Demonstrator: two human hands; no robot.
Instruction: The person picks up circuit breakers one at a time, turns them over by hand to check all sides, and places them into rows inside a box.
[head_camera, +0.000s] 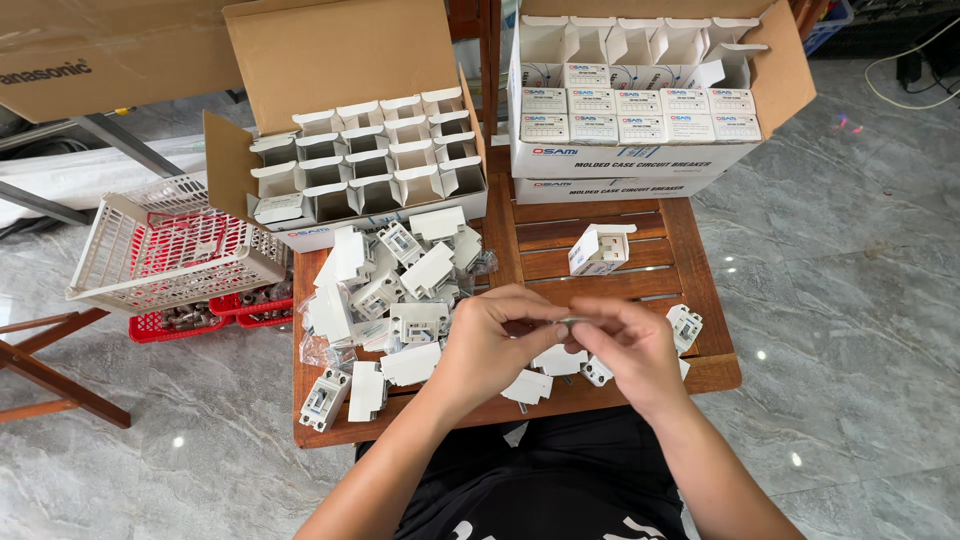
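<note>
Two hands meet over the middle of the wooden tabletop (690, 240), pinching one small grey piece (572, 323) between them — too small to say what kind of part it is.

Far left: a white plastic basket (120, 265) tilted over red crates (160, 325), off the tabletop and well apart from the hands. Next, an open carton (330, 60) of empty white sleeve boxes, with a loose heap of white breaker units and opened cartons (400, 290) in front of it. That heap is just beside the left hand, on its outer side.

Left hand (490, 340): fingers curled in, thumb and fingertips closed on the left end of the grey piece. Right hand (630, 345): same posture mirrored, fingertips closed on the right end. So the piece's long axis runs left–right, roughly level, held above the slats and not touching them. Both hands are equally near it; neither has a free finger showing.

Under the hands: white flaps and a unit or two on the tabletop, partly hidden by the wrists. Beyond the hands, toward the far edge, one small white box (600, 250) stands open on its own. Right of the right hand: a single breaker unit (686, 326) near the tabletop's edge — closest loose unit to that hand.

Far right, back: a second carton (640, 150) stacked with closed white boxes.
</note>
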